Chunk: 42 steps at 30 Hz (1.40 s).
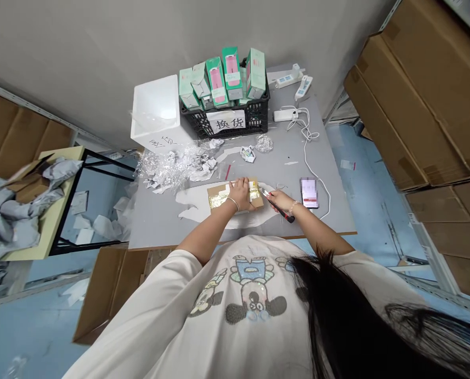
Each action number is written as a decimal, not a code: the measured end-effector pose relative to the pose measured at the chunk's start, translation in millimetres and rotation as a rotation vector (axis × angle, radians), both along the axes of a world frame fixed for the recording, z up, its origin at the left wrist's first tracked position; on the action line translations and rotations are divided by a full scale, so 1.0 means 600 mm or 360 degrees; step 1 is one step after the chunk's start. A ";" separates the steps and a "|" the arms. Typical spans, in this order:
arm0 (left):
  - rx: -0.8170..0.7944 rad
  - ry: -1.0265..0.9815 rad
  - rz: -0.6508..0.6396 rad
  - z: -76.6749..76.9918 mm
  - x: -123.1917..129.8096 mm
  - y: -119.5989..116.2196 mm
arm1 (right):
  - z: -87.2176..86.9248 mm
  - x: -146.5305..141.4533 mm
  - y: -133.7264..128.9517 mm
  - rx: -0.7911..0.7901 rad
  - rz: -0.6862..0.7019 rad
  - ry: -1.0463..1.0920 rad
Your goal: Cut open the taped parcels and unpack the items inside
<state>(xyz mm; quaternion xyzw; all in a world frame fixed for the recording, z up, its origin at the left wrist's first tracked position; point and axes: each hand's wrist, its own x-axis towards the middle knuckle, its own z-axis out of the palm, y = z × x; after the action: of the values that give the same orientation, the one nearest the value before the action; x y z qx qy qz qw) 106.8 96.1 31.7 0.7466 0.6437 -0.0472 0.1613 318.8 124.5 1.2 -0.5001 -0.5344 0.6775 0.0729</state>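
Observation:
A small cardboard box [218, 191] with shiny yellowish tape lies on torn white wrapping near the table's front edge. My left hand [240, 192] is closed over it, fingers near its far edge and thumb toward the near side, covering its middle. My right hand [281, 200] is closed around a black and red utility knife [289, 216]. The knife's tip is at the box's right end; whether it touches the tape is too small to tell. A lit phone [310, 192] lies on the table to the right of my right hand.
Behind stand a black crate [254, 117] of green boxes [232, 72] and a white foam box [156, 105]. Crumpled plastic and paper [179, 166] lie at left. A white cable [306, 152] runs from a power strip [285, 115]. Large cartons [420, 105] stack at right.

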 end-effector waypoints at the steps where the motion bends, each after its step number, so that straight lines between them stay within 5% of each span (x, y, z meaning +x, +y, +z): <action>1: -0.0006 -0.0005 -0.0002 0.000 0.000 0.000 | 0.000 0.003 -0.002 -0.0001 -0.0008 0.0013; 7: -0.0041 -0.0013 -0.0002 0.002 -0.002 -0.001 | -0.004 -0.009 0.008 0.0128 -0.0269 0.0059; 18: -0.0041 -0.0030 -0.0050 0.001 -0.004 -0.007 | -0.019 -0.021 0.016 0.0074 -0.0305 0.0110; 42: -0.0081 -0.0022 -0.0016 0.010 -0.001 -0.004 | 0.023 -0.019 0.014 0.0081 0.0000 -0.0183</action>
<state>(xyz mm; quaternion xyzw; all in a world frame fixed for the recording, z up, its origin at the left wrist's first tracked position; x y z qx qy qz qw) 106.5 93.6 37.8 0.7458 0.6374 -0.0593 0.1845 307.4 132.9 15.1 -0.5362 -0.5547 0.6338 0.0548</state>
